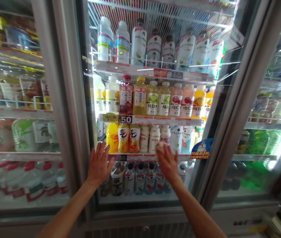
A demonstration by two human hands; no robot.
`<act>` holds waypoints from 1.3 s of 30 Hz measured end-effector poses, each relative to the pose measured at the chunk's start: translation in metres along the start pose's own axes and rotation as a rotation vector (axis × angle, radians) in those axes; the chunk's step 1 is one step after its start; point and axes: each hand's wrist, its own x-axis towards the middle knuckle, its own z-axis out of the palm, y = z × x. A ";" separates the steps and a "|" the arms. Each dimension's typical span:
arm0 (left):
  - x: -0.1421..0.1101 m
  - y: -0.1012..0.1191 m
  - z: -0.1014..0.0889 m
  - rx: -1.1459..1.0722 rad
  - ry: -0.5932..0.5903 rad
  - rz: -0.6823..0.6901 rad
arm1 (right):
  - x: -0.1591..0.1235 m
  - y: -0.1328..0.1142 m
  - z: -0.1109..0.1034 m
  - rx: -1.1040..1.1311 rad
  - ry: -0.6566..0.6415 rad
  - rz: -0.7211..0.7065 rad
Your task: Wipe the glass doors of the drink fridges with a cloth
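Observation:
Both arms reach up before a glass-doored drinks fridge. My left hand (100, 165), fingers stretched out, lies near or on the glass (135, 201) at the lower left of the middle door. My right hand (168, 163) is raised farther right, blurred by motion, with its fingers bent. At its fingertips shows a small pale patch; whether it is a held wad or a bottle behind is unclear. Behind the hands stand yellow juice bottles (112, 137), white milk-drink bottles (154, 138) and, lower, dark-capped bottles (140, 178).
Upper shelves hold pale bottles (139, 44) and coloured vitamin drinks (176, 100). Metal door frames (66, 82) stand on both sides. Red-capped bottles (32, 178) sit behind the left door, green bottles (257, 172) behind the right. A blue sticker (202, 148) is on the middle door.

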 end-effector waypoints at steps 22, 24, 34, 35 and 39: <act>-0.035 -0.036 -0.044 0.040 -0.023 -0.037 | 0.055 -0.136 0.034 0.260 -0.054 -0.549; -0.037 -0.040 -0.048 0.048 -0.028 -0.052 | 0.070 -0.156 0.038 0.292 -0.104 -0.605; -0.053 -0.045 -0.054 0.092 -0.063 -0.081 | 0.043 -0.182 0.048 0.381 -0.227 -0.772; -0.056 -0.044 -0.053 0.093 -0.072 -0.068 | 0.034 -0.178 0.047 0.386 -0.237 -0.812; -0.062 -0.032 -0.045 0.081 -0.095 -0.050 | 0.048 -0.141 0.034 0.270 -0.211 -0.477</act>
